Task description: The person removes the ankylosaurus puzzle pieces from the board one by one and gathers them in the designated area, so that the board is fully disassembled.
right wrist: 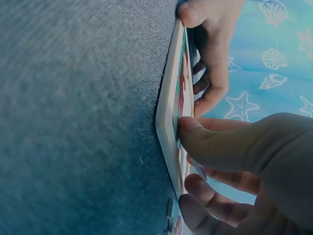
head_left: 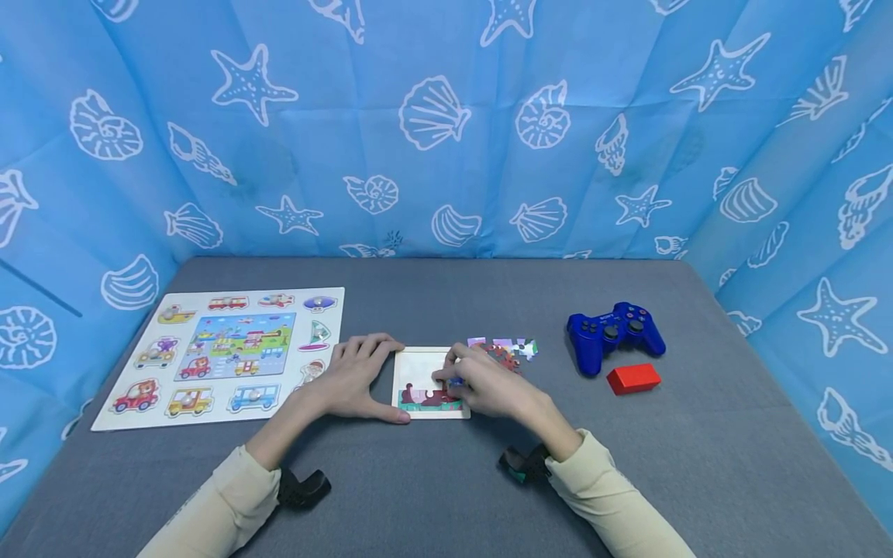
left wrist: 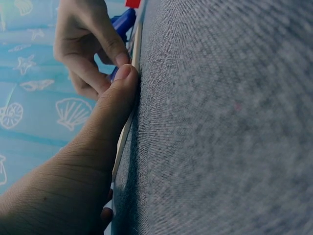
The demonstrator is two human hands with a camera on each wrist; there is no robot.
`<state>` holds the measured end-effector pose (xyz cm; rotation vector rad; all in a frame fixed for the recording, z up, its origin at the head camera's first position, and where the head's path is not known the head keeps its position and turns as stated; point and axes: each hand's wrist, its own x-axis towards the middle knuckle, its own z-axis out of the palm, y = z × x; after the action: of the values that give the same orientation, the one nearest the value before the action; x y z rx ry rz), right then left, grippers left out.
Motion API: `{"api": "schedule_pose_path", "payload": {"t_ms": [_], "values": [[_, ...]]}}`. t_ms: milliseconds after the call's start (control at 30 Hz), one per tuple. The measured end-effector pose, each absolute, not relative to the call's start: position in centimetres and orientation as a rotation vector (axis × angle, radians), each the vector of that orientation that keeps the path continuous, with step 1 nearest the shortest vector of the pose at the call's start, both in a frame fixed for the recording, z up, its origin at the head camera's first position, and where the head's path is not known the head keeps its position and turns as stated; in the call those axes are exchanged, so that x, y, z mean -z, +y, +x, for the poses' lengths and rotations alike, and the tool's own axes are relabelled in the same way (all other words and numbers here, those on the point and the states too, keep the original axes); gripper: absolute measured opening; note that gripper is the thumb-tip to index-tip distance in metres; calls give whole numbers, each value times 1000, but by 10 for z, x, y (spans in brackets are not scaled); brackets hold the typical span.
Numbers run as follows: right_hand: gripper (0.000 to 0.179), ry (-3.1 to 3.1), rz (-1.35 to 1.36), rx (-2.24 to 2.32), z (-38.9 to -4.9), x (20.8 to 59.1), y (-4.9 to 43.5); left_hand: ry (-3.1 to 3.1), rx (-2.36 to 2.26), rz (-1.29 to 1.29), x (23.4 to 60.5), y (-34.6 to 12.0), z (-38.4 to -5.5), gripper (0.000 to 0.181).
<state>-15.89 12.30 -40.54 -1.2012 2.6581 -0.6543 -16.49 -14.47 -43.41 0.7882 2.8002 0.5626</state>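
A small square wooden puzzle tray (head_left: 421,364) lies on the table, its lower part filled with brown and green picture pieces (head_left: 425,399). My left hand (head_left: 356,380) spreads along the tray's left side, its thumb resting on the near corner and its index fingertip right at the far corner. Over the tray's right side, my right hand (head_left: 481,380) pinches a puzzle piece (right wrist: 198,169); its fingers cover most of that piece. Loose puzzle pieces (head_left: 525,349) lie just beyond the right hand, partly hidden by it.
To the left lies a large vehicle peg puzzle board (head_left: 237,391). A blue game controller (head_left: 614,333) sits at the right, with a red block (head_left: 633,379) just in front of it. Behind the grey table (head_left: 418,496) hangs a blue seashell curtain (head_left: 391,70).
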Motion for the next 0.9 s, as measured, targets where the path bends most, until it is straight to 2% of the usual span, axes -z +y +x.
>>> {"api": "schedule_pose_path", "payload": {"t_ms": [900], "values": [[25, 2694, -1132, 614, -155, 400, 120, 2796, -550, 785, 434, -145, -165, 106]]}}
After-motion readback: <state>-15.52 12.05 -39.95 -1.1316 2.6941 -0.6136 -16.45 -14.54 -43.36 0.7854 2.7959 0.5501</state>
